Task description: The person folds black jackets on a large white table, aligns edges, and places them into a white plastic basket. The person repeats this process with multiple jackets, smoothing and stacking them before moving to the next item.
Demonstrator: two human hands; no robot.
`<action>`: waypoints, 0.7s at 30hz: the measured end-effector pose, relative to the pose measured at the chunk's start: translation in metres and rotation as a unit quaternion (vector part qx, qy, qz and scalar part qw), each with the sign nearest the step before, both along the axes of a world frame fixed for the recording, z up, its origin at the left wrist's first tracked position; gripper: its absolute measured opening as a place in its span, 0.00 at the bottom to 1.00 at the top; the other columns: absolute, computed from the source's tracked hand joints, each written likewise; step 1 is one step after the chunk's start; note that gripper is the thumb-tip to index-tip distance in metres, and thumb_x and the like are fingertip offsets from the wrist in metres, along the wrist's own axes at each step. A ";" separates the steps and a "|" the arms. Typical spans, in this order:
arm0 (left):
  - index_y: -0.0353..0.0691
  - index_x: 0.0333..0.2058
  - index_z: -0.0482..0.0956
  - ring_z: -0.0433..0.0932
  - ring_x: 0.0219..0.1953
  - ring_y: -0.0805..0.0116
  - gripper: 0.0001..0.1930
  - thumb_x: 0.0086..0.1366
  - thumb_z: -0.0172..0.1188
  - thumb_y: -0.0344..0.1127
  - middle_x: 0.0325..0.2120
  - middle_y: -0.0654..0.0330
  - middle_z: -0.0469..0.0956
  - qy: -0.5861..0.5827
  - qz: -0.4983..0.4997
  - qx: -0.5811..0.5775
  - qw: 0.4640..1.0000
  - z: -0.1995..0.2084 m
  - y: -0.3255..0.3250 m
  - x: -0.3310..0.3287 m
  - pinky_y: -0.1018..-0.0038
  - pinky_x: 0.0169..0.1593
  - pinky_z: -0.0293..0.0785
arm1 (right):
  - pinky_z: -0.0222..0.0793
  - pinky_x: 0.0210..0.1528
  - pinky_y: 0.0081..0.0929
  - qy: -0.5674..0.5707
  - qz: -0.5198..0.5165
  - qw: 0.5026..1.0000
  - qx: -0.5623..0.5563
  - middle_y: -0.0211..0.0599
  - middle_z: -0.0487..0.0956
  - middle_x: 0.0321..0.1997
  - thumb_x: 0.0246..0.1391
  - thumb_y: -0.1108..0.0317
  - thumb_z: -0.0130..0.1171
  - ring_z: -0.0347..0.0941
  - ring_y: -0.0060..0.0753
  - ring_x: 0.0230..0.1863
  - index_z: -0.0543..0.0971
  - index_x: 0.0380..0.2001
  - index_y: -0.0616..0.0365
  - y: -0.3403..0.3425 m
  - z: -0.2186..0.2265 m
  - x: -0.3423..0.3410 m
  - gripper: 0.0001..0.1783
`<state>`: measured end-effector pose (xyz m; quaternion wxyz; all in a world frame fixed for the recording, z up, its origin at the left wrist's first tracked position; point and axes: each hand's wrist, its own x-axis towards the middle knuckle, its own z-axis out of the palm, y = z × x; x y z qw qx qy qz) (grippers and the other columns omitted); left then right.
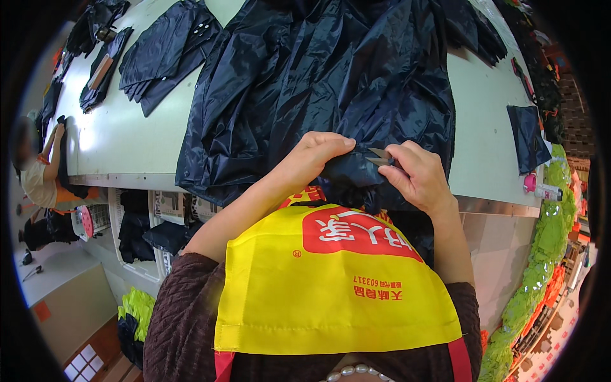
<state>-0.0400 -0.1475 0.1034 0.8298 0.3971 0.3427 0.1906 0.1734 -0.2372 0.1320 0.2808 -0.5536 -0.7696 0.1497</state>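
A shiny dark navy garment (318,83) lies spread over the table, its near end hanging past the front edge. My left hand (315,156) is closed on the garment's near edge, thumb and fingers pinching the fabric. In my right hand (417,175) is a pair of thread snips (380,157), the fingers wrapped round it. The snips' two pointed blades stand apart and point left, toward my left hand, just over the fabric. Their handles are mostly hidden in my palm.
The pale table (480,95) carries stacked dark cloth pieces (168,54) at the far left and a dark folded piece (528,137) at the right. A small bottle (544,190) sits by the right edge. White crates (149,270) stand below left. Another person (41,178) works at far left.
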 end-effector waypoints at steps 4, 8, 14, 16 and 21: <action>0.38 0.30 0.82 0.78 0.26 0.77 0.10 0.62 0.54 0.37 0.26 0.61 0.81 -0.006 -0.001 0.011 1.000 -0.002 0.001 0.002 0.84 0.37 0.73 | 0.67 0.25 0.25 0.034 0.000 0.999 -0.019 0.39 0.74 0.27 0.51 0.60 0.60 0.71 0.37 0.25 0.75 0.35 0.61 0.000 -0.003 0.001 0.15; 0.38 0.31 0.82 0.78 0.27 0.78 0.10 0.62 0.54 0.36 0.26 0.62 0.81 0.013 -0.001 0.005 1.000 0.002 0.001 0.003 0.84 0.37 0.73 | 0.66 0.25 0.25 0.032 0.006 0.999 -0.024 0.40 0.73 0.26 0.51 0.61 0.60 0.71 0.38 0.24 0.75 0.35 0.61 0.003 -0.001 0.000 0.15; 0.36 0.32 0.82 0.77 0.28 0.78 0.11 0.61 0.54 0.36 0.27 0.62 0.81 0.016 -0.002 0.028 0.999 -0.004 0.000 0.004 0.84 0.37 0.72 | 0.66 0.25 0.25 0.046 0.011 0.998 -0.046 0.39 0.73 0.26 0.50 0.62 0.61 0.71 0.37 0.24 0.75 0.34 0.61 0.006 -0.002 0.000 0.14; 0.36 0.32 0.82 0.77 0.28 0.78 0.11 0.61 0.54 0.36 0.27 0.61 0.81 0.009 0.001 0.021 1.000 -0.007 0.000 0.005 0.84 0.37 0.72 | 0.66 0.24 0.25 0.024 0.013 0.999 -0.032 0.39 0.73 0.26 0.49 0.62 0.61 0.71 0.37 0.24 0.76 0.34 0.61 0.007 -0.001 -0.001 0.14; 0.35 0.31 0.81 0.77 0.28 0.77 0.10 0.61 0.54 0.36 0.27 0.61 0.81 0.011 -0.007 -0.021 1.000 -0.008 0.001 0.005 0.83 0.37 0.72 | 0.66 0.22 0.24 -0.039 0.029 0.998 0.049 0.38 0.73 0.26 0.49 0.62 0.62 0.71 0.35 0.23 0.76 0.32 0.59 0.010 -0.005 -0.001 0.13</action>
